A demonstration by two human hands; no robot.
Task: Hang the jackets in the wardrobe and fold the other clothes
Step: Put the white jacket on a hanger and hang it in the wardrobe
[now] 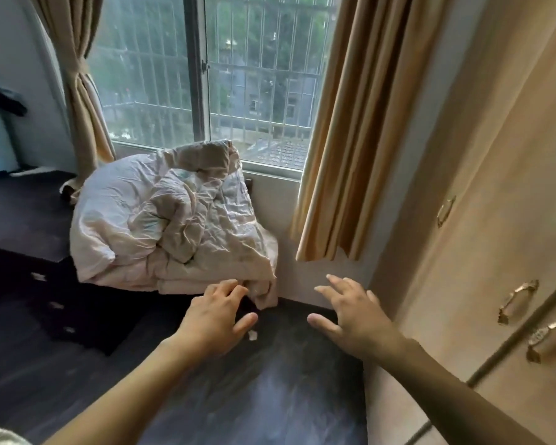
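Both hands are reaching forward, palms down, fingers spread and holding nothing. The left hand (217,316) is hovering with its fingertips at the lower edge of the crumpled pale quilt (167,216); whether they touch it is unclear. The right hand (350,313) is stretching out well apart from the left, over the dark floor (270,380) beside the wall. The quilt is lying heaped on a dark platform (23,213) under the barred window (206,75), between two tan curtains (360,123). The wardrobe (495,220) is standing closed at the right, its gold handles (517,300) facing the right forearm. No jackets are in view.
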